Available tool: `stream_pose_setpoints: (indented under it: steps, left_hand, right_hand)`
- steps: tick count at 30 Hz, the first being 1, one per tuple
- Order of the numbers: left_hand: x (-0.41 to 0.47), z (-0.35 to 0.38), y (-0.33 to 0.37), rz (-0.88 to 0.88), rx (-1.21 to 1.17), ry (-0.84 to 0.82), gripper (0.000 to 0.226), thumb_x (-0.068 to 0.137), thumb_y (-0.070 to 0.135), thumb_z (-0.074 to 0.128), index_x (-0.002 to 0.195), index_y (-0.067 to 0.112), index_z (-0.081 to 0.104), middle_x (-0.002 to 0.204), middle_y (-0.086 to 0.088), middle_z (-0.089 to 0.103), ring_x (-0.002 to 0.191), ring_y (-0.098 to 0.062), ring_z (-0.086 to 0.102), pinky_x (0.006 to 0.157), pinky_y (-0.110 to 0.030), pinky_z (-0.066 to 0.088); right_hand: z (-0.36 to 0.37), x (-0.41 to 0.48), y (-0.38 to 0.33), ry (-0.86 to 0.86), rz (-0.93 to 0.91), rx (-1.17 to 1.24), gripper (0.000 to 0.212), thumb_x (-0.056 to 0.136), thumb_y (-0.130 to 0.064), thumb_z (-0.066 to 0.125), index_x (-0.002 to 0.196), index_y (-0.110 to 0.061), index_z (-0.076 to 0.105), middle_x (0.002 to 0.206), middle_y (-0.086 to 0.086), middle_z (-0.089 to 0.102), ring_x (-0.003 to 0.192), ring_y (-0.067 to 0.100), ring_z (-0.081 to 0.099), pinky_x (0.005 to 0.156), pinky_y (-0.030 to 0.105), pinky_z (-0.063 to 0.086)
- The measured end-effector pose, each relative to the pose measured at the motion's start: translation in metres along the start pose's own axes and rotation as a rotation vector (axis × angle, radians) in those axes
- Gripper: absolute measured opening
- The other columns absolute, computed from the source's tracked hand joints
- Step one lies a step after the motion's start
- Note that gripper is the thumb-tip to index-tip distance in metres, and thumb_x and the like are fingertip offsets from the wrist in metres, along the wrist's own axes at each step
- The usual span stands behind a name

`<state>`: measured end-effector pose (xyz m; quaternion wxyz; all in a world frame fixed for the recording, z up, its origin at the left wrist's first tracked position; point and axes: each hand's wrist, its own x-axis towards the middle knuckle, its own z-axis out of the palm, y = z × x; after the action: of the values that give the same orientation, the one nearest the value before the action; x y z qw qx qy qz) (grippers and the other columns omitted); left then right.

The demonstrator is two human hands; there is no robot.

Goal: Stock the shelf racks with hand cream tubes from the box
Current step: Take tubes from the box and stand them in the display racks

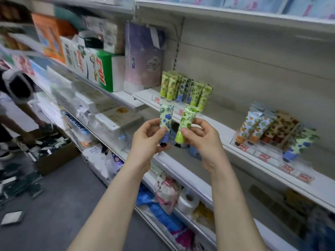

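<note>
- Tubes of hand cream, two: a blue-flowered tube (165, 119) pinched between the thumb and fingers of the left hand (147, 137), a green-leafed tube (187, 120) pinched likewise by the right hand (201, 137), caps down, side by side before the shelf (319, 189).
- Behind them, a clear rack (178, 102) of upright tubes; another rack (270, 153) further right.
- Cardboard box (56, 157) on the floor far left, a second person (16, 98) bent over it.

I see a shop aisle, where white metal shelving (219, 136) fills the view from 10 o'clock round to 4 o'clock. Its back panel (253, 60) at 1 o'clock is pale beige. The floor (59, 205) at 8 o'clock is dark grey. Detergent boxes (97, 69) stand at 11 o'clock. Another person (16, 91) bends down at 9 o'clock. The light is even.
</note>
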<state>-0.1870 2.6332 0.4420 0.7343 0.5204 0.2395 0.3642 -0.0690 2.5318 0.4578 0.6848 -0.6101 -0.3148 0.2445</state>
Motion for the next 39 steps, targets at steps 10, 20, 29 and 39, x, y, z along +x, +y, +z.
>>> stream_pose_setpoints:
  steps: [10, 20, 29, 39]
  left_hand:
    - [0.1, 0.002, 0.009, -0.002, -0.013, -0.049, 0.03, 0.093, 0.009, 0.059, 0.123, 0.011, 0.056, 0.106, -0.012, 0.068, 0.097, -0.026, 0.068, 0.077, -0.043, 0.06]
    - [0.17, 0.008, 0.005, 0.015, -0.015, -0.106, 0.03, 0.092, 0.012, 0.062, 0.122, 0.013, 0.059, 0.121, -0.026, 0.058, 0.106, -0.032, 0.064, 0.078, -0.044, 0.059]
    - [0.201, 0.013, 0.008, 0.0, -0.024, -0.194, 0.023, 0.093, 0.009, 0.06, 0.111, 0.023, 0.061, 0.121, -0.027, 0.055, 0.111, -0.037, 0.061, 0.077, -0.041, 0.06]
    - [0.232, 0.012, 0.011, -0.053, -0.003, -0.318, 0.03, 0.091, 0.009, 0.062, 0.12, 0.016, 0.06, 0.116, -0.022, 0.057, 0.107, -0.034, 0.062, 0.076, -0.041, 0.06]
  right_hand:
    - [0.015, 0.095, 0.002, 0.019, -0.04, -0.001, 0.031, 0.088, -0.012, 0.069, 0.117, -0.013, 0.058, 0.096, 0.003, 0.076, 0.088, 0.018, 0.071, 0.077, 0.032, 0.058]
    - [0.007, 0.151, -0.001, 0.114, -0.083, -0.083, 0.022, 0.086, -0.015, 0.071, 0.105, -0.018, 0.06, 0.089, -0.002, 0.074, 0.082, 0.009, 0.069, 0.072, 0.025, 0.056]
    - [-0.009, 0.163, -0.014, 0.329, -0.184, -0.265, 0.026, 0.081, -0.013, 0.076, 0.105, -0.011, 0.065, 0.095, 0.005, 0.071, 0.082, 0.016, 0.066, 0.075, 0.027, 0.056]
    - [-0.016, 0.174, -0.006, 0.587, -0.155, -0.533, 0.019, 0.076, -0.018, 0.081, 0.085, -0.021, 0.064, 0.086, 0.001, 0.073, 0.08, 0.017, 0.07, 0.079, 0.04, 0.059]
